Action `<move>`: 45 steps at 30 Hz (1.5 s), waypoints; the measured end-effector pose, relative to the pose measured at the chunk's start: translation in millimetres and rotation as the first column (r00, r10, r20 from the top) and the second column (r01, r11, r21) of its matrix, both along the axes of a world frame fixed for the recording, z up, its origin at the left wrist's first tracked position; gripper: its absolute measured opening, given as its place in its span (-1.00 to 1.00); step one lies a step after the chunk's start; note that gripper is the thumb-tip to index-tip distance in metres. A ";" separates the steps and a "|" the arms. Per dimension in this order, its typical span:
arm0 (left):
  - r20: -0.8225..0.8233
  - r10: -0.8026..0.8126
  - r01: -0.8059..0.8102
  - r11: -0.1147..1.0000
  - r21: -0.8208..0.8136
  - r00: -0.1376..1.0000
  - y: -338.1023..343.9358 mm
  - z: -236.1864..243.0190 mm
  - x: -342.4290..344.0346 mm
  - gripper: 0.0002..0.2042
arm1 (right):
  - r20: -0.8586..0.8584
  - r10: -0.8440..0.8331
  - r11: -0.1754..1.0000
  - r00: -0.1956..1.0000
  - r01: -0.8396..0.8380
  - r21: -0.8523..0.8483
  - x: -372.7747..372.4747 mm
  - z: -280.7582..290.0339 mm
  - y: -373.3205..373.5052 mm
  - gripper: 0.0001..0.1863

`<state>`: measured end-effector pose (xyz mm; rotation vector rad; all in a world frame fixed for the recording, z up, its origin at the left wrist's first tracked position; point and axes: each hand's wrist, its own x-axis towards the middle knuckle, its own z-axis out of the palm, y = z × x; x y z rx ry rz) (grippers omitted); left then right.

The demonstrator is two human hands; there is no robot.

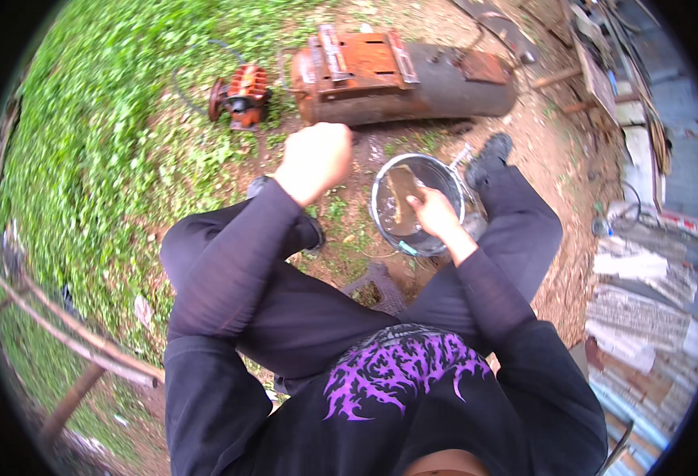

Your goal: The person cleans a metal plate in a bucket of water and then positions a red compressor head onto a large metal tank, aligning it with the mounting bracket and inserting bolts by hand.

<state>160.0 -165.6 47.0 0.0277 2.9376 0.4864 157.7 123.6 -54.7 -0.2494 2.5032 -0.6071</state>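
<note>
Grasping a flat brown slab (402, 197), the right hand (438, 214) is at a round grey-rimmed bucket (376, 193); the left hand (315, 162) is clenched.

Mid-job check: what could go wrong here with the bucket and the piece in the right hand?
The brown piece, held at one edge by the right hand over or inside the bucket, might slip free. The bucket stands close to the right shoe, so a foot shift could knock it.

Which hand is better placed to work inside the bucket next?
Probably the right hand: it is over the bucket, holding the brown slab. The left hand looks curled, off to the bucket's left.
</note>
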 end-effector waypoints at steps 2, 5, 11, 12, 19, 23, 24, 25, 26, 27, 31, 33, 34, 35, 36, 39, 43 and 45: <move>0.153 0.035 -0.034 0.999 -0.008 0.988 -6.5 11.0 -7.3 -0.60 | 0.103 -0.059 0.995 0.993 0.067 -0.073 6.2 -11.3 -0.2 -0.63; 0.084 0.043 -0.049 0.997 0.068 0.996 -20.5 10.7 -9.3 -0.69 | 0.121 -0.045 0.999 0.992 0.045 0.008 20.3 -20.2 -7.2 -0.60; 0.149 0.166 -0.180 0.979 0.093 0.975 -53.5 37.3 -15.4 -0.72 | 0.117 0.124 0.991 0.985 -0.118 -0.059 3.1 19.8 -0.5 -0.60; 0.166 0.204 -0.221 0.971 0.093 0.965 -61.6 42.1 -15.9 -0.71 | 0.108 0.171 0.985 0.979 -0.165 -0.056 -6.2 36.1 -2.2 -0.60; 0.191 0.348 -0.386 0.896 0.219 0.918 -92.2 57.5 -19.7 -0.57 | 0.031 0.251 0.967 0.968 -0.252 0.047 -47.5 58.2 11.5 -0.65; 0.234 0.389 -0.437 0.876 0.207 0.891 -115.4 63.8 -30.2 -0.55 | 0.078 0.419 0.905 0.905 -0.423 0.050 -52.3 61.5 -6.1 -0.68; 0.240 0.394 -0.445 0.867 0.224 0.887 -119.5 63.7 -33.5 -0.55 | 0.105 0.411 0.912 0.906 -0.410 -0.028 -51.5 60.8 -14.4 -0.66; 0.213 0.388 -0.434 0.867 0.246 0.896 -122.8 64.4 -36.4 -0.50 | 0.066 0.433 0.901 0.899 -0.431 -0.046 -49.4 57.6 -23.0 -0.62; 0.210 0.382 -0.431 0.852 0.298 0.900 -128.5 58.7 -39.1 -0.51 | 0.125 0.436 0.899 0.891 -0.426 -0.101 -48.7 71.4 -30.9 -0.59; 0.207 0.376 -0.427 0.834 0.349 0.903 -135.5 50.9 -45.3 -0.51 | 0.097 0.461 0.886 0.882 -0.451 -0.111 -46.1 65.2 -31.7 -0.58; 0.217 0.354 -0.407 0.866 0.291 0.909 -161.4 27.1 -78.5 -0.56 | 0.175 0.567 0.821 0.805 -0.568 -0.049 -46.4 66.2 -37.9 -0.61; 0.205 0.368 -0.407 0.891 0.200 0.907 -138.9 32.3 -101.6 -0.59 | 0.114 0.562 0.827 0.819 -0.560 -0.055 -47.4 61.5 -31.0 -0.62; 0.153 0.367 -0.393 0.894 0.214 0.918 -142.5 13.5 -107.8 -0.61 | 0.098 0.570 0.822 0.816 -0.565 -0.075 -49.1 63.2 -31.3 -0.62; 0.202 0.409 -0.448 0.865 0.225 0.890 -148.7 -9.3 -117.6 -0.62 | 0.105 0.586 0.810 0.803 -0.581 -0.081 -52.0 68.7 -34.8 -0.61; 0.191 0.366 -0.409 0.862 0.299 0.911 -158.4 -35.2 -123.4 -0.60 | 0.111 0.597 0.802 0.794 -0.592 -0.081 -54.5 72.3 -37.0 -0.60; 0.516 0.560 -0.755 0.562 0.339 0.648 -129.3 -70.2 -149.4 -0.78 | 0.106 0.542 0.840 0.833 -0.541 -0.048 -59.5 57.7 -26.6 -0.54; 0.623 0.628 -0.863 0.172 0.474 0.467 -139.0 -107.2 -156.3 -0.83 | 0.091 0.556 0.831 0.826 -0.553 -0.061 -61.5 60.4 -27.5 -0.54; 0.680 0.639 -0.901 0.047 0.432 0.360 -136.8 -111.1 -166.7 -0.83 | 0.104 0.558 0.830 0.823 -0.552 -0.085 -63.7 64.2 -26.6 -0.57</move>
